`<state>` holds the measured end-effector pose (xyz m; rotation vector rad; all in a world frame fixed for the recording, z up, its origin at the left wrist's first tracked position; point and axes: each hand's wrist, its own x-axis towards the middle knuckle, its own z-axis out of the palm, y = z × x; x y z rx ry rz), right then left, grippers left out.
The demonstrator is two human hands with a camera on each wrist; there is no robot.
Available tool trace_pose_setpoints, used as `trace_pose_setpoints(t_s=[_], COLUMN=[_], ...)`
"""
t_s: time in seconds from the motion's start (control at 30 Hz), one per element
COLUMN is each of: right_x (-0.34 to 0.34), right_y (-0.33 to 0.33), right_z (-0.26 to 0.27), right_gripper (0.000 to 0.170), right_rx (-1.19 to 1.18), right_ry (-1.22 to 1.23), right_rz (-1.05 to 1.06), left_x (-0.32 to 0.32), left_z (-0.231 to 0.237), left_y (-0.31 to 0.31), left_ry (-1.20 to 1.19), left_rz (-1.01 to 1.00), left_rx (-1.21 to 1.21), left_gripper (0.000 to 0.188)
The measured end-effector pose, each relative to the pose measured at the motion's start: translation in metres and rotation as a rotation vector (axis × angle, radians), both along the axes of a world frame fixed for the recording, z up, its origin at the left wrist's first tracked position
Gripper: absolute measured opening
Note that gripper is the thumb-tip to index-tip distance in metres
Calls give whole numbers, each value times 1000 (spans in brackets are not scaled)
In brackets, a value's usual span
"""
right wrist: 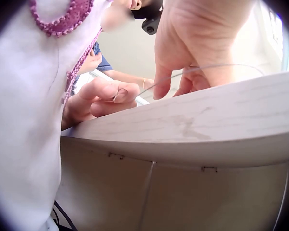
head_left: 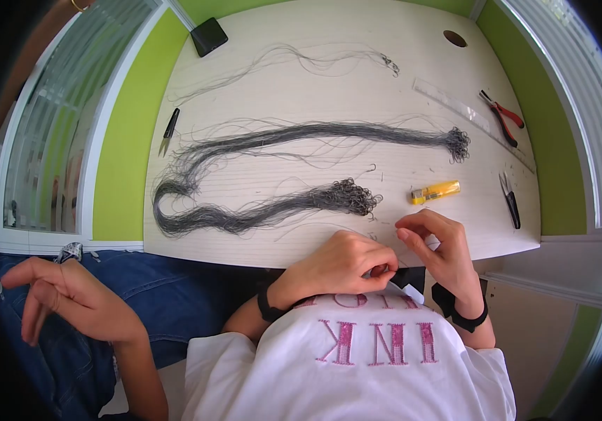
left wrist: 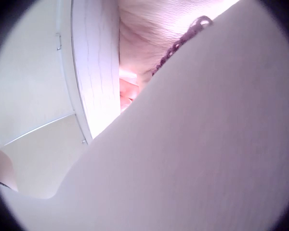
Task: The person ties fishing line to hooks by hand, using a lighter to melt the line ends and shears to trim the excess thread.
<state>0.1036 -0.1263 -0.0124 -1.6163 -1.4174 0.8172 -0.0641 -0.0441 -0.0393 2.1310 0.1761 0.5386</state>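
At the table's near edge my left hand (head_left: 343, 263) has its fingers curled; the right wrist view shows it pinching a small metal hook (right wrist: 120, 95). A thin grey line (right wrist: 212, 66) runs from that hook past my right hand (right wrist: 197, 41). In the head view my right hand (head_left: 442, 245) has thumb and forefinger curved together at the tips, pinching the line, whose exact grip is hard to see. Beyond the hands lies a bundle of dark lines (head_left: 231, 217) with clustered hooks (head_left: 353, 196). White cloth (left wrist: 183, 144) hides most of the left wrist view.
A second bundle (head_left: 329, 129) lies farther back, with looser lines (head_left: 280, 52) behind it. To the right are a yellow cutter (head_left: 435, 191), ruler (head_left: 469, 119), pliers (head_left: 503, 116) and snips (head_left: 510, 202). Black scissors (head_left: 170, 130) lie left. Another person's hand (head_left: 80, 302) hangs at left.
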Motion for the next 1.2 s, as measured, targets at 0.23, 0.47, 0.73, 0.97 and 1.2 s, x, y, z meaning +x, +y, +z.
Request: trace_pose_setpoints(t_s=[0.23, 0.47, 0.73, 0.97, 1.2], right_x=[2, 5, 14, 47, 62], right_y=[-2, -3, -3, -3, -1], right_z=[0, -11, -12, 19, 24], right_gripper=[11, 10, 10, 11, 11], right_rx=[52, 101, 138, 162, 122], right_ry=[-18, -28, -76, -181, -211], right_rz=[-41, -106, -60, 38, 87], left_x=[0, -1, -29, -30, -29], left_z=[5, -2, -6, -16, -11], left_y=[-1, -1, 0, 0, -3], left_ry=[-13, -129, -184, -308, -297], left_rz=[6, 23, 352, 587, 737], left_rx=[25, 9, 23, 398, 269], left_gripper=[10, 12, 14, 15, 17])
